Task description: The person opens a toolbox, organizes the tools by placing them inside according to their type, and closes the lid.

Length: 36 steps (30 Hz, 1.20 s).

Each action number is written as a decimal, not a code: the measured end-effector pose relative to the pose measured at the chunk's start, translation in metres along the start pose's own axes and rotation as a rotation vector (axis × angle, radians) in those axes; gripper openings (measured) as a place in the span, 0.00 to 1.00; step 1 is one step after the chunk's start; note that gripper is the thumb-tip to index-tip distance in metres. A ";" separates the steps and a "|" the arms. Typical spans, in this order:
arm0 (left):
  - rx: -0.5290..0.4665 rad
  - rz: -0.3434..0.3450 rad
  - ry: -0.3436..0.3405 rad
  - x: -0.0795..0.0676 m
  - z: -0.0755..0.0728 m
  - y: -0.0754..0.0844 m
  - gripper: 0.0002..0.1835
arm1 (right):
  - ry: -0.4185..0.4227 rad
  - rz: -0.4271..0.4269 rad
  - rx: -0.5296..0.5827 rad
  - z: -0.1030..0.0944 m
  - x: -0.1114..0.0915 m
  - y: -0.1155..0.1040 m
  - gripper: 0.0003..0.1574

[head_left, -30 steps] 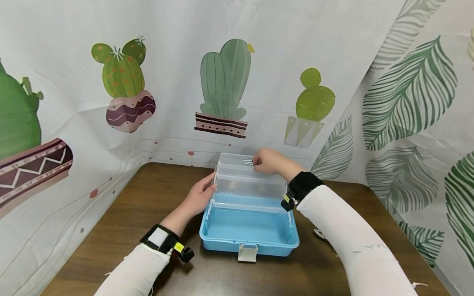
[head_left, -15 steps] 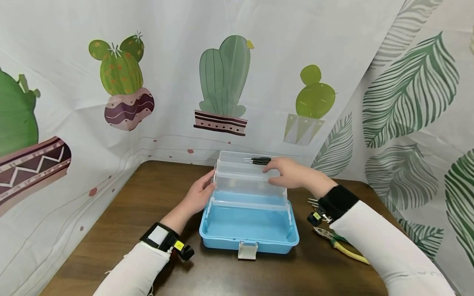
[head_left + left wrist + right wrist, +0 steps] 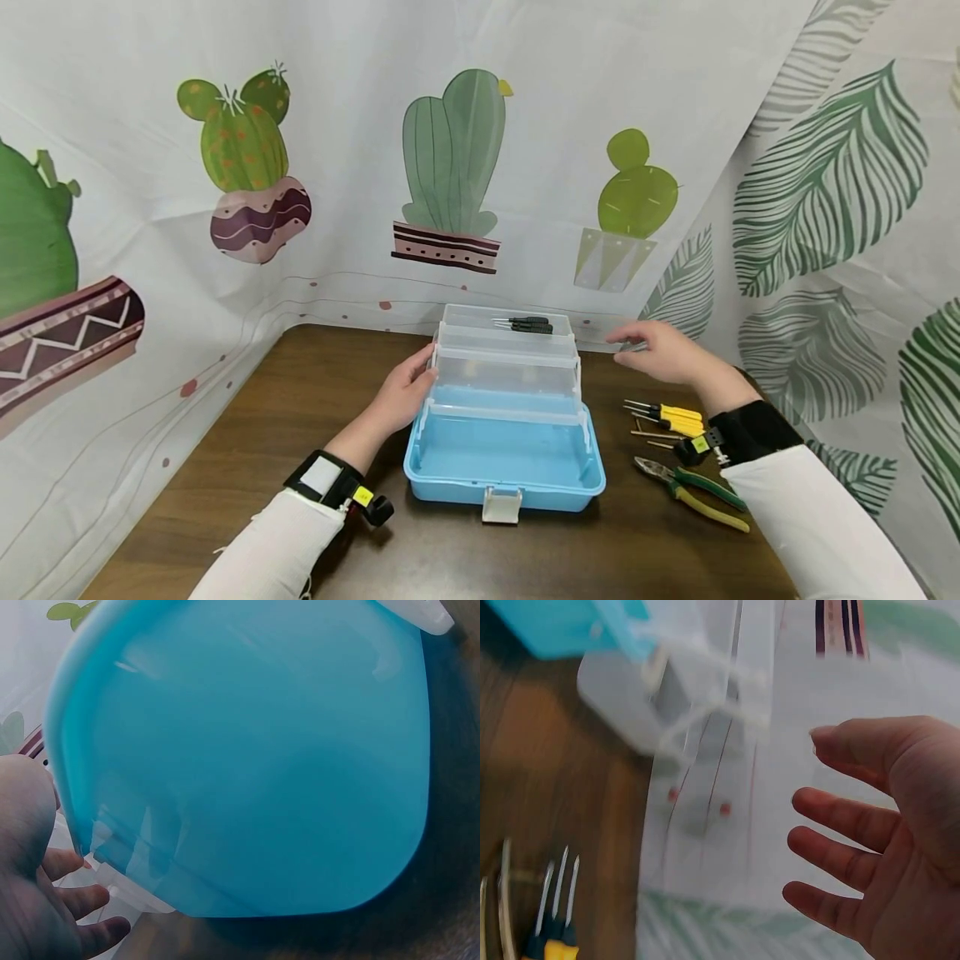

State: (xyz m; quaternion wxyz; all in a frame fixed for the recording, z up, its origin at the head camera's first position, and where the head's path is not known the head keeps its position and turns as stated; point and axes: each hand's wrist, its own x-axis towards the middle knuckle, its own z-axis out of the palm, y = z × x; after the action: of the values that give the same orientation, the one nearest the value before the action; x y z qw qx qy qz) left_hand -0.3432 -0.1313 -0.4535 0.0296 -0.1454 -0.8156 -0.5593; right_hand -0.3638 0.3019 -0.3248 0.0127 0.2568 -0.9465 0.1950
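A toolbox (image 3: pixel 502 492) with a light blue base and clear raised trays stands open on the table. My left hand (image 3: pixel 405 396) rests against the left edge of the trays, its fingers loosely extended in the left wrist view. Several small black-handled screwdrivers (image 3: pixel 531 325) lie in the topmost tray (image 3: pixel 468 317). To the right of the trays, my right hand (image 3: pixel 660 354) is in the air with its fingers spread apart; the right wrist view shows nothing in it.
Yellow-handled screwdrivers (image 3: pixel 678 417) and thin brass-coloured rods (image 3: pixel 654 435) lie right of the box. Nearer the front are pliers (image 3: pixel 690 492) with green and yellow handles. A white cactus-print cloth (image 3: pixel 345 167) hangs behind the brown table (image 3: pixel 300 400).
My right hand has let go of the black-handled screwdrivers in the top tray and moved right, away from the box, uncovering the tools on the table. My left hand stays at the trays.
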 end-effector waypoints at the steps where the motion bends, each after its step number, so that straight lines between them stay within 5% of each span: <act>1: 0.002 0.000 0.001 0.000 0.000 0.000 0.29 | 0.002 0.025 -0.001 0.000 -0.002 0.006 0.22; 16: 0.002 0.003 -0.003 -0.001 0.000 0.001 0.29 | -0.102 0.208 -0.035 0.019 -0.023 0.097 0.19; 26: 0.004 0.012 -0.002 -0.002 0.000 0.001 0.29 | -0.216 0.325 0.077 0.030 -0.038 0.109 0.23; 36: 0.019 0.015 0.002 -0.001 0.001 0.001 0.29 | -0.214 0.392 0.064 0.041 -0.040 0.120 0.18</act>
State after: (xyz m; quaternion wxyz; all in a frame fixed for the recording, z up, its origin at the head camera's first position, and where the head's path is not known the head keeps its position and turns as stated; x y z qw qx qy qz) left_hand -0.3422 -0.1300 -0.4529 0.0362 -0.1507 -0.8196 -0.5515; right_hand -0.3852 0.4010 -0.4107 -0.1343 0.0875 -0.9676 0.1953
